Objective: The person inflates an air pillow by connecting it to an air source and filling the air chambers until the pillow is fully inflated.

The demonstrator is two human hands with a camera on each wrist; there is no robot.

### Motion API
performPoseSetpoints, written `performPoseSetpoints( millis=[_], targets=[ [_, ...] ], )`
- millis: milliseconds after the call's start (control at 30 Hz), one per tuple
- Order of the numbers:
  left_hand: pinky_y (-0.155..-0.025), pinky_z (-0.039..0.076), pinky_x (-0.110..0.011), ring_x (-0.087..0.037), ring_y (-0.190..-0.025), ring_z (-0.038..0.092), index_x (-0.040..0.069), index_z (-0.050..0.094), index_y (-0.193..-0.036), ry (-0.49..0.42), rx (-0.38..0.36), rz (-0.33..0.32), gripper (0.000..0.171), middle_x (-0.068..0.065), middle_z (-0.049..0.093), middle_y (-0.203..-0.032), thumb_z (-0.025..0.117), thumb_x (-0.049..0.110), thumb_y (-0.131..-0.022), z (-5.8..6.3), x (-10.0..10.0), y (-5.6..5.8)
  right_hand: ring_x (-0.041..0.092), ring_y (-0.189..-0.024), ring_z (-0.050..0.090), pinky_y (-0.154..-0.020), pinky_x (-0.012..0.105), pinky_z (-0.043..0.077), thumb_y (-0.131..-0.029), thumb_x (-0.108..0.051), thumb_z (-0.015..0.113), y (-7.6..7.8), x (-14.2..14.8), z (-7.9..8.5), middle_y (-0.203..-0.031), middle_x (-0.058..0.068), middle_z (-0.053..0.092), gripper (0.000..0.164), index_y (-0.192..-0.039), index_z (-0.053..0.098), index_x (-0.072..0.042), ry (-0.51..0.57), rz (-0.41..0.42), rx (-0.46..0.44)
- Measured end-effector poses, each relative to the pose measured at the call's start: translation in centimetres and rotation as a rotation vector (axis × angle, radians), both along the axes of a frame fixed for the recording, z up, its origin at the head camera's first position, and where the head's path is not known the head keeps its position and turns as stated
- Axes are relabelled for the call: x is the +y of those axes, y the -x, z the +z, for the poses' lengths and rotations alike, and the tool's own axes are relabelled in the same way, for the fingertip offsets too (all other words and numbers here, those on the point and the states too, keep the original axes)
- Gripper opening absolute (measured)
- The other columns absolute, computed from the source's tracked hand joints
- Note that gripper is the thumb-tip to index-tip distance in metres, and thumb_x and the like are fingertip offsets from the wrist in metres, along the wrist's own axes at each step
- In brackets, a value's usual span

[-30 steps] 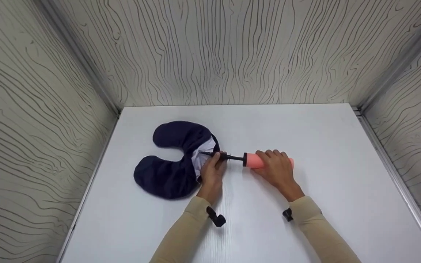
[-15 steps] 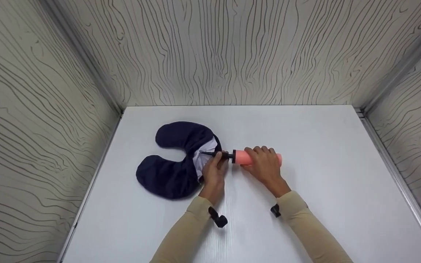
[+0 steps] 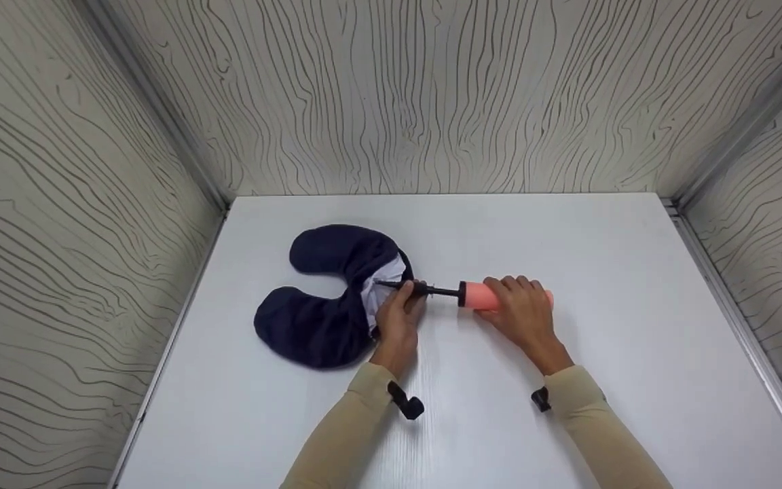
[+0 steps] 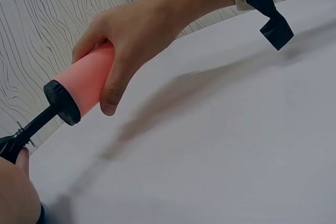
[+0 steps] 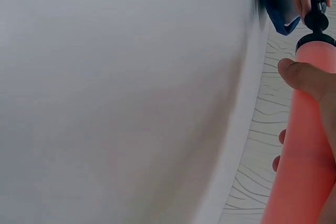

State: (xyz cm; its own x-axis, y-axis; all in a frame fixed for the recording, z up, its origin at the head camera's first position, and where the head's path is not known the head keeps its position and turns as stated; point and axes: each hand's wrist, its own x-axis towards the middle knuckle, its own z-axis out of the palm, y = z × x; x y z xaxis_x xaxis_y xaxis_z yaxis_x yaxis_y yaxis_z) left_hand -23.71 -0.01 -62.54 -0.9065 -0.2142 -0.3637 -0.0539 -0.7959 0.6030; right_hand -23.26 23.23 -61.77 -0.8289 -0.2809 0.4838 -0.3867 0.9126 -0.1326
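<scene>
A navy U-shaped neck pillow [image 3: 316,326] lies on the white table, its outer curve open on a white lining [image 3: 372,299]. My left hand [image 3: 398,326] pinches the black nozzle end of a hand pump beside that opening, and the nozzle tip points into the white part; whether it sits in a valve I cannot tell. The pump's coral barrel [image 3: 479,296] is gripped by my right hand [image 3: 521,309], its thumb and fingers wrapped round it. A length of black rod shows between barrel and nozzle. The right wrist view shows the coral barrel [image 5: 304,156] close up.
The white table [image 3: 608,258] reaches to patterned panels [image 3: 391,102] at the back and both sides. Black camera mounts [image 3: 406,401] are strapped at both wrists.
My right hand slid the coral barrel left toward the nozzle, covering most of the rod, then drew it back right, baring the rod again. The left hand and neck pillow stay nearly still.
</scene>
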Motion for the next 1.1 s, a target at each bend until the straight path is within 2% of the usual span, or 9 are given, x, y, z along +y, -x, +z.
performPoseSetpoints(
  millis=[233, 400, 567, 900, 1100],
  targets=[
    [-0.103, 0.061, -0.047, -0.020, -0.088, 0.077, 0.000, 0.073, -0.094, -0.046, -0.019, 0.057, 0.009, -0.009, 0.078, -0.087, 0.068, -0.004, -0.100, 0.4, -0.3, 0.3, 0.039, -0.097, 0.069, -0.087, 0.056, 0.058, -0.071, -0.034, 0.101, -0.4, 3.1, -0.1, -0.109, 0.016, 0.078, 0.061, -0.123, 0.075, -0.014, 0.053, -0.035, -0.006],
    [-0.104, 0.061, -0.047, -0.019, -0.088, 0.076, -0.002, 0.072, -0.096, -0.042, 0.008, 0.061, 0.007, -0.008, 0.077, -0.087, 0.067, -0.004, -0.100, 0.2, -0.6, 0.1, 0.039, -0.097, 0.068, -0.088, 0.056, 0.057, -0.072, -0.033, 0.101, -0.4, 3.7, -0.3, -0.109, 0.016, 0.077, 0.061, -0.124, 0.075, -0.015, 0.062, -0.050, -0.025],
    [-0.098, 0.064, -0.041, -0.017, -0.087, 0.076, 0.000, 0.074, -0.093, -0.030, 0.016, 0.051, 0.011, -0.007, 0.077, -0.086, 0.067, -0.003, -0.101, 0.0, 0.0, 0.0, 0.037, -0.094, 0.068, -0.085, 0.054, 0.058, -0.072, -0.035, 0.101, -0.2, 1.5, -0.2, -0.107, 0.015, 0.078, 0.060, -0.122, 0.076, -0.015, 0.053, -0.028, 0.002],
    [-0.099, 0.063, -0.037, -0.016, -0.091, 0.077, -0.007, 0.072, -0.106, -0.007, 0.028, 0.028, 0.010, -0.008, 0.079, -0.091, 0.068, 0.001, -0.102, 0.5, 1.0, -0.3, 0.036, -0.093, 0.069, -0.086, 0.053, 0.058, -0.073, -0.036, 0.100, 0.5, -3.3, 0.6, -0.104, 0.013, 0.078, 0.056, -0.120, 0.076, -0.015, 0.022, -0.037, 0.023],
    [-0.094, 0.065, -0.035, -0.017, -0.087, 0.078, -0.002, 0.073, -0.097, -0.018, 0.012, 0.022, 0.007, -0.008, 0.078, -0.087, 0.068, -0.001, -0.101, 0.5, 0.9, -0.1, 0.035, -0.093, 0.069, -0.083, 0.053, 0.058, -0.073, -0.037, 0.100, 0.6, -4.1, 0.7, -0.103, 0.012, 0.078, 0.056, -0.119, 0.076, -0.015, 0.019, -0.014, 0.049]
  ],
)
